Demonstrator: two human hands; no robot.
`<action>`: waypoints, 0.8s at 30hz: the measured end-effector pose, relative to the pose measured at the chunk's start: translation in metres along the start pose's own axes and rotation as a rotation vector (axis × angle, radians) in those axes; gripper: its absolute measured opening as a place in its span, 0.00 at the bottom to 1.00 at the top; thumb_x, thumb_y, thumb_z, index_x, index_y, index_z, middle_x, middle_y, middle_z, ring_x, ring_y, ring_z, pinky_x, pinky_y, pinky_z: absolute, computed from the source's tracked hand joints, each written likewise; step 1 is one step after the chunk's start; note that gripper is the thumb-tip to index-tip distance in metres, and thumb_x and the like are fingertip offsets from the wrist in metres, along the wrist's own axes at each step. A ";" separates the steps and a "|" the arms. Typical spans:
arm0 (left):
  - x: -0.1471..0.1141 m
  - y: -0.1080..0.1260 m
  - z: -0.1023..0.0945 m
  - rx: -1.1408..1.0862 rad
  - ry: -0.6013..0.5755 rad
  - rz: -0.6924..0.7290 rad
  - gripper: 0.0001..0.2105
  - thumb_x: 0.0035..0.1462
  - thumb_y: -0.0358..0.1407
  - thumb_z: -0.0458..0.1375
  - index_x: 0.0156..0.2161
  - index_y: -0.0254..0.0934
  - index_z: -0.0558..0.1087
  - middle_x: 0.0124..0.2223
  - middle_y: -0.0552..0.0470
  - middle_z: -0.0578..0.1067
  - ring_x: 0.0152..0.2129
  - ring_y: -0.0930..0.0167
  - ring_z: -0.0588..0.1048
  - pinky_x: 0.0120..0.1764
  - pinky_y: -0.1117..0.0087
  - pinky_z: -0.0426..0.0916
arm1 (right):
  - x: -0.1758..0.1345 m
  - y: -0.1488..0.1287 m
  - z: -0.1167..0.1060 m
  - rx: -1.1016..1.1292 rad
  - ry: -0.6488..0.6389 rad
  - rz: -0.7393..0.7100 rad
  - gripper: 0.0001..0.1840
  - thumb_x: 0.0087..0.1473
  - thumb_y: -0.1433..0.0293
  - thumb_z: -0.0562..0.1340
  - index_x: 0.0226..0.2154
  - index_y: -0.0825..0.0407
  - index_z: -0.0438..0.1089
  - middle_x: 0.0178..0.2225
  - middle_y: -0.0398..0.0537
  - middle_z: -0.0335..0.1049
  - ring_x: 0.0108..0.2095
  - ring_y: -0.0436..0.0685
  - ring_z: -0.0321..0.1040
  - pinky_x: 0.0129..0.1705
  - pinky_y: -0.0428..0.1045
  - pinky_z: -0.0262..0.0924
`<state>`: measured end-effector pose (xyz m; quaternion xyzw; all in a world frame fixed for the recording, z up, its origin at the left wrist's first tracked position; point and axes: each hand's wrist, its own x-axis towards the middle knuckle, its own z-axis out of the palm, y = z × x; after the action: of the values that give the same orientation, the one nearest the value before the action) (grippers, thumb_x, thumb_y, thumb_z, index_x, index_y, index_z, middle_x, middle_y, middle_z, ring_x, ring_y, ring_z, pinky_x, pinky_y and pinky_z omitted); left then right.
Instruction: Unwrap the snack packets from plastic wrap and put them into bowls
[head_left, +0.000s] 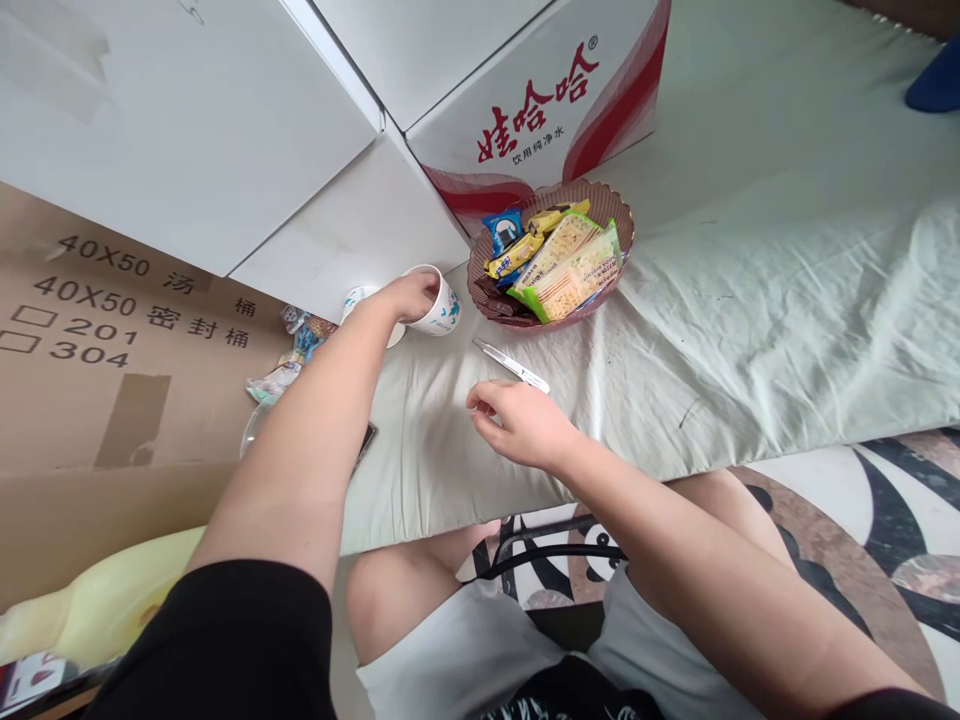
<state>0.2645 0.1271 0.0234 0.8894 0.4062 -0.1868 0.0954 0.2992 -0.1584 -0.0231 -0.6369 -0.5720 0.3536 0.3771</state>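
Note:
My left hand [411, 297] is at the mouth of a white paper cup [445, 308] with a blue pattern, its fingers over the rim and partly hidden inside. The cup leans on its side towards my hand. Another white patterned cup [358, 296] shows in part behind my left wrist. My right hand [516, 420] hovers low over the cloth, fingers curled, with nothing visible in them. Just beyond it lies a slim white utility knife [511, 364]. A pinkish scalloped bowl [627, 235] of wrapped snacks [564, 268] stands past the knife.
A white carton with red lettering [540, 115] stands behind the bowl. Brown cardboard [120, 330] and white boxes [180, 120] wall the left side. Crumpled wrappers [300, 345] and a dark flat object [366, 445] lie by my left forearm. Pale green cloth [750, 330] covers the surface.

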 end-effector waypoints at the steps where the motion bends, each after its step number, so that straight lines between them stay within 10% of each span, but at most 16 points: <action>1: 0.002 0.000 0.001 -0.019 -0.016 -0.008 0.22 0.37 0.33 0.65 0.44 0.38 0.79 0.45 0.49 0.83 0.42 0.61 0.79 0.44 0.71 0.72 | 0.000 0.000 -0.001 0.002 0.002 0.000 0.09 0.63 0.71 0.57 0.42 0.49 0.72 0.44 0.48 0.79 0.44 0.59 0.75 0.39 0.50 0.58; 9: 0.012 0.002 0.004 -0.068 -0.111 -0.013 0.21 0.33 0.32 0.67 0.40 0.37 0.80 0.46 0.42 0.84 0.46 0.58 0.80 0.45 0.68 0.73 | 0.003 0.003 -0.004 0.064 0.123 -0.022 0.08 0.63 0.71 0.56 0.39 0.49 0.71 0.39 0.46 0.78 0.40 0.58 0.74 0.39 0.51 0.59; 18: 0.000 0.016 -0.001 -0.114 -0.156 -0.058 0.10 0.35 0.36 0.67 0.28 0.38 0.80 0.36 0.43 0.84 0.38 0.57 0.82 0.41 0.64 0.75 | -0.012 0.023 -0.039 -0.234 0.851 0.094 0.12 0.63 0.72 0.55 0.42 0.47 0.74 0.46 0.56 0.74 0.50 0.67 0.66 0.54 0.62 0.62; 24: -0.006 0.021 0.000 -0.106 0.003 -0.018 0.09 0.44 0.40 0.58 0.27 0.36 0.77 0.32 0.43 0.81 0.36 0.58 0.80 0.41 0.62 0.75 | -0.018 0.048 -0.053 -0.306 0.838 0.216 0.15 0.58 0.70 0.63 0.48 0.45 0.74 0.65 0.59 0.59 0.63 0.76 0.56 0.57 0.71 0.60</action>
<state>0.2765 0.1094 0.0265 0.8797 0.4234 -0.1648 0.1400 0.3660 -0.1828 -0.0403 -0.8292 -0.3462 0.0141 0.4386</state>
